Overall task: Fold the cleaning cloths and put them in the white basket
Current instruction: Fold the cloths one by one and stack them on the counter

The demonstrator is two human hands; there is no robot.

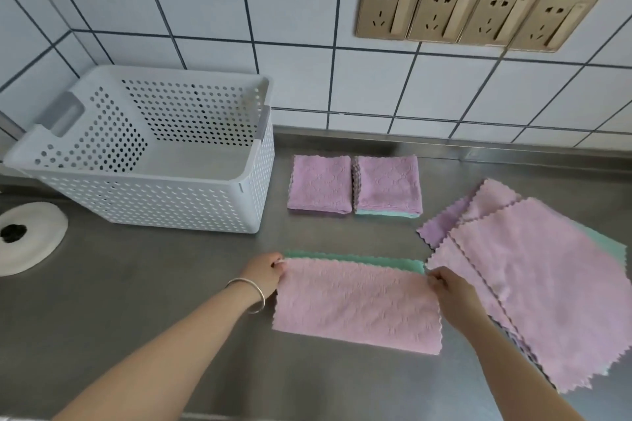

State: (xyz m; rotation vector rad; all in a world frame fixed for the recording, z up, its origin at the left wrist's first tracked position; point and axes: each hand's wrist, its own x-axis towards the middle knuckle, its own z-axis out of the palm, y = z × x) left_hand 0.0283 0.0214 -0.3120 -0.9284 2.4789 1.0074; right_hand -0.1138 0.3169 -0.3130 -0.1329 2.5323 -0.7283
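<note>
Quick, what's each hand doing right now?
Left hand: pinching the pink cloth at its far left corner.
Right hand: pinching its far right corner.

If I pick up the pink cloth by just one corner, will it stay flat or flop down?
It would probably flop. The pink cloth already bends over itself along a soft fold, which a stiff thing could not do. It looks thin and fluffy, so likely light. Both the left hand and right hand pinch a corner to keep it straight.
</note>
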